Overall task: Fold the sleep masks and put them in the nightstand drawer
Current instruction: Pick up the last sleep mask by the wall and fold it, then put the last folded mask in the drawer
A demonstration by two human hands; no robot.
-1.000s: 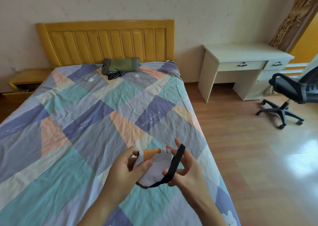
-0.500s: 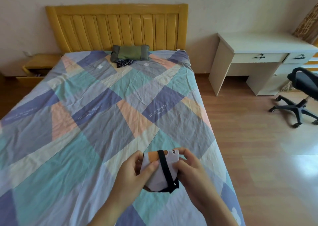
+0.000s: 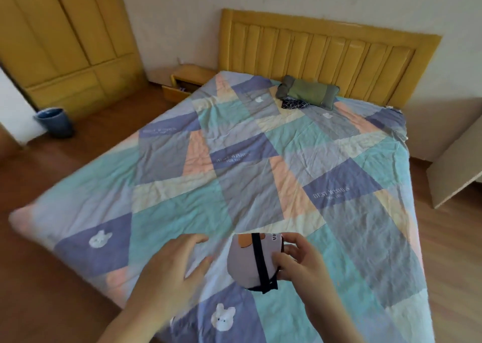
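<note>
A folded white sleep mask (image 3: 243, 261) with an orange patch and a black strap wrapped round it is held in my right hand (image 3: 300, 265) above the foot of the bed. My left hand (image 3: 170, 267) hovers to the left of the mask with fingers spread, holding nothing. A dark patterned piece of cloth (image 3: 294, 104) lies near the head of the bed, in front of a green pillow (image 3: 307, 94). The yellow nightstand (image 3: 191, 77) stands at the far left of the headboard, and its drawer (image 3: 175, 93) is pulled open.
The bed carries a patchwork quilt (image 3: 242, 165) in teal, purple and peach. A yellow wardrobe (image 3: 65, 32) fills the left wall, with a blue bin (image 3: 53, 122) on the floor before it. A white desk side (image 3: 453, 175) shows at the right edge.
My left hand has let go of the mask and moved away to the left; my right hand alone holds it. The view has swung left, bringing the wardrobe and bin into sight.
</note>
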